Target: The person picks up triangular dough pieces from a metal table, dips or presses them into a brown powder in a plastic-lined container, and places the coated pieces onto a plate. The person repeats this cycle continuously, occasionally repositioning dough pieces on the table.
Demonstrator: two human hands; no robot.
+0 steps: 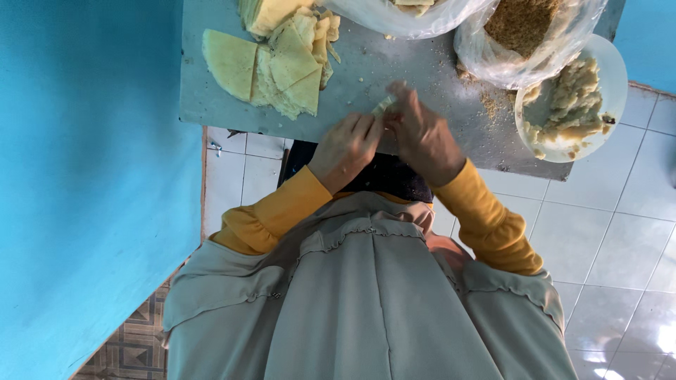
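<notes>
Over on the far left, a blue wall [84, 176] fills the side of the view, and the grey table [394, 77] begins just beside it. First on the table is a heap of pale yellow wrappers [271, 60], thin sheets cut into wedges and fanned over one another, one wedge lying flat at the left edge of the heap.

Now to the middle: the left hand [345, 148], yellow cuff [271, 214] at the wrist, sits at the near edge of the table, fingers curled in narrow. Right against it is the right hand [422, 137], fingers bent and bunched, and between the two sets of fingertips there is a small pale piece of wrapper [384, 105], pinched from both sides just above the tabletop. How it is folded cannot be told; it is too small and half covered.

Along the top edge, a clear plastic bag [394, 21] holds more pale pieces, only partly in view. Next to it on the right, a second clear bag [486, 49] stands open with brown crumbs [521, 24] inside, and some crumbs are scattered on the table below it.

Far right, a white plate [612, 77] touches that bag and hangs over the table corner, carrying a lumpy beige filling [574, 98], with a smear on the bare rim. Under it lies white tiled floor [620, 239].
</notes>
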